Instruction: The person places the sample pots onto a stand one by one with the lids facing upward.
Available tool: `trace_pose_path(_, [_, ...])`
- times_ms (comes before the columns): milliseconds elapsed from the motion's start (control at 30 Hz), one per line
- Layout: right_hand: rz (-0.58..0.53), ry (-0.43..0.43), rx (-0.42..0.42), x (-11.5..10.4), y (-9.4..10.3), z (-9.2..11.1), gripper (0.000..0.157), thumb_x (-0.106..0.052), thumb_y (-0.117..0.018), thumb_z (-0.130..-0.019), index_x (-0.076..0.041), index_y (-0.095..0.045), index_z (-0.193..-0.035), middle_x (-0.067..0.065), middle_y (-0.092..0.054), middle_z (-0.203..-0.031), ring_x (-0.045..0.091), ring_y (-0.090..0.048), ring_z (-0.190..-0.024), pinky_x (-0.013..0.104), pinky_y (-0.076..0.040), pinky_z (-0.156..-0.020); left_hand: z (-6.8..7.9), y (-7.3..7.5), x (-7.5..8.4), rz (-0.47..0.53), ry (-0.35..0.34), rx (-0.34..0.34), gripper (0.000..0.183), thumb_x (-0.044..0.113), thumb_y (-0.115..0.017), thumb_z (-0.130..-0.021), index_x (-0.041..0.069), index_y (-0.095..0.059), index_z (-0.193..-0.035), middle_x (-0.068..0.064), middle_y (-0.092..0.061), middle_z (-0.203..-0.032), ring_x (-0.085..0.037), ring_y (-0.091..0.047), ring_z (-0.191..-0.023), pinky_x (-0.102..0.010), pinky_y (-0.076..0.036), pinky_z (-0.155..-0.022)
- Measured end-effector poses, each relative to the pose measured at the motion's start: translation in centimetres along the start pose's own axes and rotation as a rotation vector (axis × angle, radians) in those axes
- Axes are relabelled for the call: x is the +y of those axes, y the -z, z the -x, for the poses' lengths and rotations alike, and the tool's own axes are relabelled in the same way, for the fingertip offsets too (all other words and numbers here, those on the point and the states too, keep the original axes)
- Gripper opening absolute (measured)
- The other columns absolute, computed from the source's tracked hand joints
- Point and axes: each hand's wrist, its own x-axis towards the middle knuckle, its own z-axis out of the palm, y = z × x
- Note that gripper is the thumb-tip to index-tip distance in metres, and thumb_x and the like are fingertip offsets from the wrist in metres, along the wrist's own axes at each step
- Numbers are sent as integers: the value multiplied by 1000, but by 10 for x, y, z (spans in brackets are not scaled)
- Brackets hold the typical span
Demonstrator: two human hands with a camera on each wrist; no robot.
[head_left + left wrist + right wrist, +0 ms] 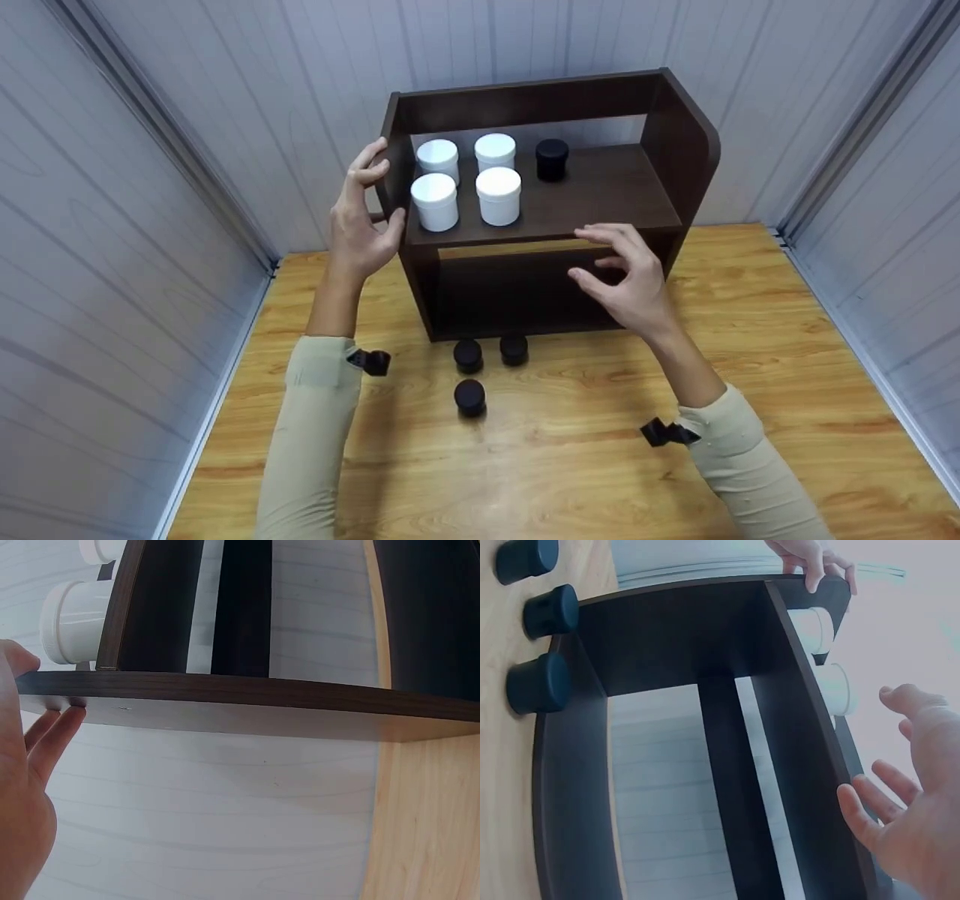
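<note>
Sleeves (311, 442) foremost; left hand (361, 225) holds shelf (611, 184) beside plain-lidded white jars (499, 206).

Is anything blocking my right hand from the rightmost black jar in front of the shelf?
Nothing visible is. Your right hand is near the front of the shelf, with open space down to the rightmost black jar. The other two black jars stand left of it.

Bright — glare on wooden surface (517, 472), soft shadows, right-wrist haze
</note>
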Motion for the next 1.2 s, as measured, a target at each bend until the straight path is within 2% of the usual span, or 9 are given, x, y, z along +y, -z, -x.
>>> trace_pose_path(200, [-92, 27, -25, 11, -3, 12, 48, 8, -88, -88, 4, -76, -135, 23, -69, -140, 0, -66, -127, 17, -61, -96, 0, 0, 0, 7, -1, 3, 52, -9, -69, -91, 5, -58, -140, -15, -57, -171, -33, -63, -153, -47, -55, -125])
trace_pose_path(467, [-183, 14, -138, 29, -8, 26, 42, 12, -84, -89, 6, -77, -130, 27, -70, -141, 1, -67, -132, 18, -62, -99, 0, 0, 1, 15, -5, 7, 54, -10, -69, -91, 7, -58, -141, -15, -57, -170, -33, -62, -154, -48, -54, -126])
trace_pose_path(633, [-190, -2, -194, 40, -15, 33, 43, 12, -85, -88, 7, -77, -130, 30, -69, -143, -1, -66, -134, 19, -61, -99, -1, -1, 1, 21, 2, 3, 54, -10, -69, -91, 7, -58, -141, -14, -56, -171, -33, -62, -155, -49, -53, -127])
trace_pose_path(933, [-197, -50, -283, 64, -31, 42, 50, 8, -86, -91, 2, -75, -139, 34, -65, -151, -6, -61, -139, 20, -62, -101, 0, -1, 1, 27, 0, 10, 54, -11, -70, -91, 6, -59, -140, -15, -57, -170, -34, -63, -153, -48, -54, -126])
trace_pose_path(1200, [-208, -119, -335, 80, -45, 47, 50, 7, -85, -92, 3, -74, -141, 34, -65, -151, -6, -63, -132, 24, -63, -102, 0, -1, 2, 41, -3, 17, 53, -12, -70, -90, 4, -59, -139, -16, -57, -170, -34, -63, -153, -47, -53, -127])
